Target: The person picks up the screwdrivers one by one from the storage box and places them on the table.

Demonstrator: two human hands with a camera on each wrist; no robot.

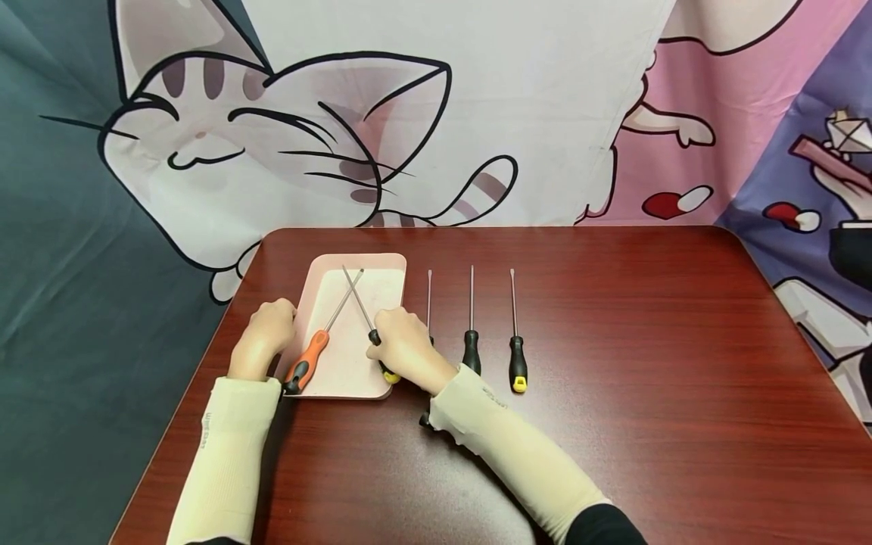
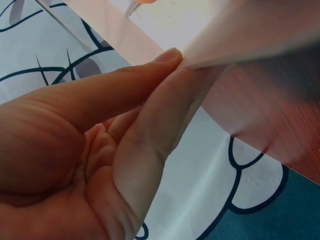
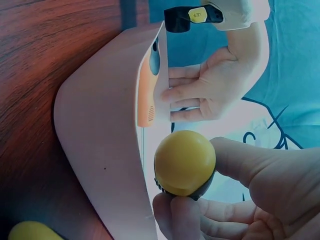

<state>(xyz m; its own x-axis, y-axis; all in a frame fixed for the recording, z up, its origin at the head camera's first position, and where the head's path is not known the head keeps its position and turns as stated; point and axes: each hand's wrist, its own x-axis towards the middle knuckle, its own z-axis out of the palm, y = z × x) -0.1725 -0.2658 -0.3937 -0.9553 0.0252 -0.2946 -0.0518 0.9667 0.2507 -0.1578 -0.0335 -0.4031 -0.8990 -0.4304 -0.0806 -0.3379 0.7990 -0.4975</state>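
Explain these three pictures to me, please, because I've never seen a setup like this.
There's no machine here, just a person's two bare hands. The wide picture comes from a camera worn on the head; the two close-ups come from cameras on the left and right wrists. The left hand pinches the edge of a pale pink tray, where an orange-handled screwdriver lies. The right hand holds a black-and-yellow screwdriver over that tray. To the tray's right, three more screwdrivers lie in a row on the brown table, one partly hidden by the right arm.
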